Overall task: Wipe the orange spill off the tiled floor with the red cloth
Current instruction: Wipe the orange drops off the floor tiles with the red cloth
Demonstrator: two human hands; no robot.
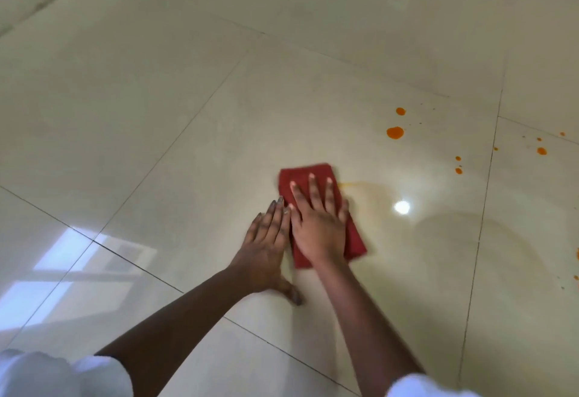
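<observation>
The red cloth (316, 177) is folded into a longish rectangle, lying flat on the glossy cream tiled floor (156, 99), angled a bit with its far end toward the upper left. Orange spill (395, 132) is mostly round drops off to the cloth's right and further away, scattered across two tiles, well apart from it. There's also a faint orange smear streak (360, 184) starting right at the cloth's right edge.

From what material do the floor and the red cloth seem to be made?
The floor looks like glazed ceramic or polished stone tile: large cream slabs, thin dark joints, mirror-like reflections. The red cloth looks like soft woven or terry fabric, matte and folded flat under the right hand; the exact fibre cannot be told.
</observation>
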